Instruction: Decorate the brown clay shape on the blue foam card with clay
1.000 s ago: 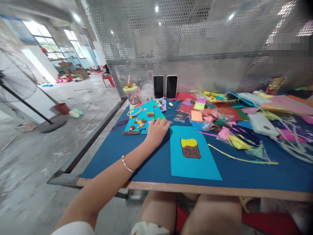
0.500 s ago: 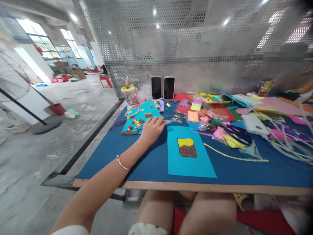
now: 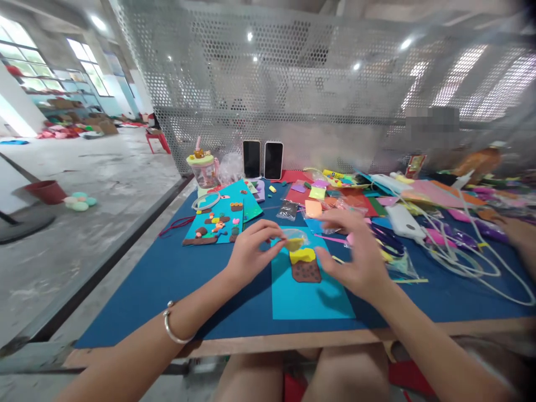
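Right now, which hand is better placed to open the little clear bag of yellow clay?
Probably the right hand: it hovers open beside the clear bag, fingers free. The left hand already pinches the bag above the light blue sheet, so it looks busy holding.

No legible text anywhere

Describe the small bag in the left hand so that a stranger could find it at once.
On the blue table, find the plain light blue sheet nearest the front edge, with a yellow-and-brown clay shape on it. Just above that shape, the left hand pinches a small bag: clear plastic, with yellow clay inside.
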A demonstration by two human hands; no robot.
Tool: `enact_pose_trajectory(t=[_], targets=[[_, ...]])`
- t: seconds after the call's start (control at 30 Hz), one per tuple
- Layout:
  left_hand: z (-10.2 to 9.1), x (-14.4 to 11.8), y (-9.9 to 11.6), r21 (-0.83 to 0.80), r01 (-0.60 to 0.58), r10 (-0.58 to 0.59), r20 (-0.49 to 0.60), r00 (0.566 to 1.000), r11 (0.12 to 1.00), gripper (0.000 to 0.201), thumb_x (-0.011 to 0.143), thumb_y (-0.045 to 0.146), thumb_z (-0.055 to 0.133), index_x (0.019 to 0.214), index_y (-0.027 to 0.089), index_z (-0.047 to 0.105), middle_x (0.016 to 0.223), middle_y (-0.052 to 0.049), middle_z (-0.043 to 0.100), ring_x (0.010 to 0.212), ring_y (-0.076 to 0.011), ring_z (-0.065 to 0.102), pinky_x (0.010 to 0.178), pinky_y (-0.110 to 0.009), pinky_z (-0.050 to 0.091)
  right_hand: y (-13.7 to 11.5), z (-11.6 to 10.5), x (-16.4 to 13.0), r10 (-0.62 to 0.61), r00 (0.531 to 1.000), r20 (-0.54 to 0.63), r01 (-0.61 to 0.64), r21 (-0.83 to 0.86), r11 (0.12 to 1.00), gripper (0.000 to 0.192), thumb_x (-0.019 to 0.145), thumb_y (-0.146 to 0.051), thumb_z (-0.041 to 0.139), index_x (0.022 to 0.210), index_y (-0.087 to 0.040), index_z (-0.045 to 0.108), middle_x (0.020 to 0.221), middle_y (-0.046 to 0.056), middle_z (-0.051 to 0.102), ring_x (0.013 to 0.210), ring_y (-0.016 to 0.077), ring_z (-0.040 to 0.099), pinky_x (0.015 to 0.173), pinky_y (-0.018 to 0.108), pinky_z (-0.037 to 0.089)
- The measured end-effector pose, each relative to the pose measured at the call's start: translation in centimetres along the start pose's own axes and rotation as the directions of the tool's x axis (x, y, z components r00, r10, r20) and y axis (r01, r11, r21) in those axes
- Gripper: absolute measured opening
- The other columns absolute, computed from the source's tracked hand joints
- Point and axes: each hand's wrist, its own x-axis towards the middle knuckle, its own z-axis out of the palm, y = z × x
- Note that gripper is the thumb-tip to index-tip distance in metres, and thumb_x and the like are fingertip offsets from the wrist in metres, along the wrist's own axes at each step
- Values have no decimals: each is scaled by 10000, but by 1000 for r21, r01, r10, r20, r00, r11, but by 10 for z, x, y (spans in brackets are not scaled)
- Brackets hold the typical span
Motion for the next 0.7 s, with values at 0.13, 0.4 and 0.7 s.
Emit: enact_pose_trajectory(t=[0.13, 0.4, 0.7], targets=[[1, -3, -8, -53, 67, -64, 56, 996, 996, 71, 862, 186, 584, 850, 183, 653, 903, -50, 657, 775, -128, 621, 623, -206, 520, 21, 36, 33, 67, 926, 372, -185, 293, 938, 290, 863, -407, 598, 1089, -225, 588, 1062, 57, 656, 944, 191, 631, 801, 327, 529], [5, -5, -22, -115, 353, -353, 24, 935, 928, 89, 851, 193, 576, 929, 206, 615, 888, -12, 654, 775, -123, 620, 632, -211, 506, 42, 71, 29, 302, 904, 303, -419, 484, 768, 227, 786, -421, 681, 800, -200, 630, 818, 41, 688, 773, 184, 650, 725, 323, 537], [6, -4, -23, -126, 532, -524, 89, 847, 837, 104, 844, 277, 579, 797, 192, 614, 803, -4, 647, 751, -141, 609, 653, -246, 496, 50, 61, 22, 353, 862, 364, -488, 404, 774, 172, 747, -355, 716, 796, -199, 662, 812, 40, 695, 761, 184, 651, 727, 322, 543]])
